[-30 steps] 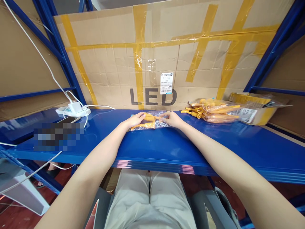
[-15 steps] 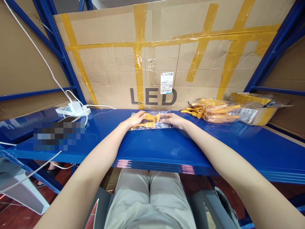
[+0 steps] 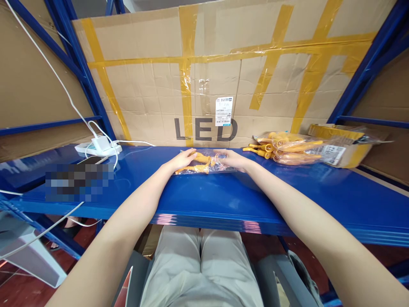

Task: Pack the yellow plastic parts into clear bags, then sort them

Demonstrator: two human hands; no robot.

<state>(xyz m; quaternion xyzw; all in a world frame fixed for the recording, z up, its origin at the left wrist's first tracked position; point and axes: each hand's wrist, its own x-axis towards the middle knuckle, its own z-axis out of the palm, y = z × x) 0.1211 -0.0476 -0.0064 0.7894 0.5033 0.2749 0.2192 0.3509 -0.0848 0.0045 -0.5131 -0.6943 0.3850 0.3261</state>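
A clear plastic bag (image 3: 222, 166) with orange-yellow plastic pieces (image 3: 202, 159) in it lies on the blue shelf, in front of the large carton. My left hand (image 3: 182, 159) is closed on the bag's left end, thumb and fingers against the wrapped pieces. At the right end, my right hand (image 3: 234, 159) has its fingers bent onto the film; they are slightly blurred. The exact kind of the orange pieces cannot be made out through the glossy film. Both forearms reach over the front edge of the shelf.
A pile of bagged orange pieces (image 3: 287, 147) sits at the right, beside a small taped carton (image 3: 354, 149). Behind stands a big carton (image 3: 143, 98) marked LED. On the left are a white power strip (image 3: 99, 146) with cables and a pixelated phone-like object (image 3: 79, 177).
The bag and the orange pieces in it have shifted slightly between my hands. My right hand's fingers have moved a little up and to the right, while my left hand has barely moved.
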